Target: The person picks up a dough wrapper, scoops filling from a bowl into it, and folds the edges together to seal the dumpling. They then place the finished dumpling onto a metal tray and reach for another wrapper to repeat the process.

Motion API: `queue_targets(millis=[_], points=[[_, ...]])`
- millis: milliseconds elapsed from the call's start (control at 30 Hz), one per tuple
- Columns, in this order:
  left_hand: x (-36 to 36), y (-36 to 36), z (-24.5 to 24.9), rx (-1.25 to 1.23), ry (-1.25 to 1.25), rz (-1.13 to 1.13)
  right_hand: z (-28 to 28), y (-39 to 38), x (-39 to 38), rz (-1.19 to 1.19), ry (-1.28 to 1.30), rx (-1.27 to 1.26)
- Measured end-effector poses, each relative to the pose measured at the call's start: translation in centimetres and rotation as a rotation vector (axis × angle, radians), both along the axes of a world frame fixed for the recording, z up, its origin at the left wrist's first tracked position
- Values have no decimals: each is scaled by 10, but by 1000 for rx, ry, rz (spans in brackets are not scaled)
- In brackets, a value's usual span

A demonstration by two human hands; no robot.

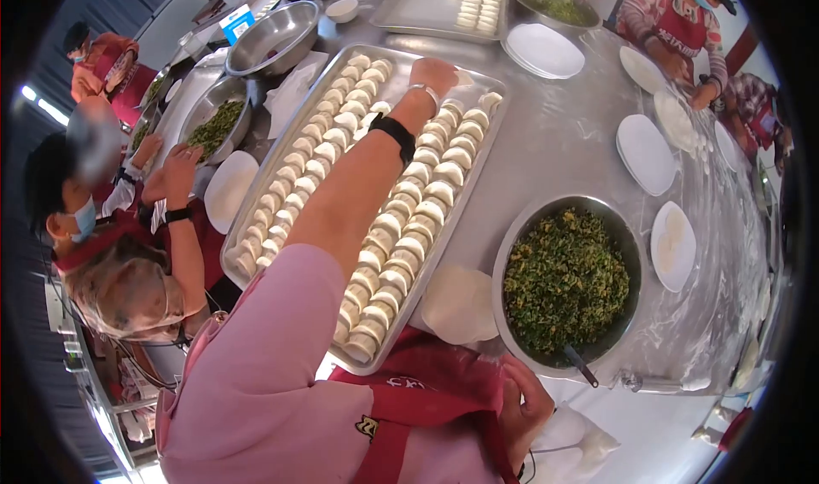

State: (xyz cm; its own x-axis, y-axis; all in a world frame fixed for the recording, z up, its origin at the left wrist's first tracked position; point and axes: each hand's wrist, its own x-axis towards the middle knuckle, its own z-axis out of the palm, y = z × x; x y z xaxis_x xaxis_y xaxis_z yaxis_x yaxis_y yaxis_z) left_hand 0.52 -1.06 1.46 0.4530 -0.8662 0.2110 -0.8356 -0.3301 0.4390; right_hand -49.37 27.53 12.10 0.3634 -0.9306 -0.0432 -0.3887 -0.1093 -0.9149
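My left arm reaches across a metal tray point(503, 100) filled with long rows of folded dumplings point(375, 300). At the tray's far end, my left hand point(433, 76) is low over the rows, its fingers hidden on the far side. A pale piece of dough point(463, 78) shows beside it. My right hand point(525, 407) is close to my body by the red apron point(418, 399), fingers curled; what they hold, if anything, is hidden. Near it are a steel bowl of chopped green filling point(567, 279), a spoon handle point(582, 366) and a pale round plate point(461, 305).
Co-workers stand at the left point(128, 271) and far right point(682, 32). White plates point(646, 154) lie along the right of the floury steel table point(589, 134). Beyond the tray are a large steel basin point(273, 40), another filling bowl point(554, 6) and a second dumpling tray point(418, 6).
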Motion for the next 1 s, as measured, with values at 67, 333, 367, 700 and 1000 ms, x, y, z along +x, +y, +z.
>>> queue_targets(millis=[67, 333, 367, 700, 1000], points=[[-21, -12, 7, 70, -13, 82, 3, -6, 4, -11, 1, 10], [-76, -11, 16, -40, 255, 355, 5, -21, 4, 24, 40, 21], [-77, -13, 12, -45, 257, 379, 5, -21, 4, 40, 45, 20], [-93, -14, 9, 118, 46, 425, 3, -23, -2, 68, 40, 45], [-100, -12, 2, 78, -235, 292, 6, -13, -12, 72, 50, -40]])
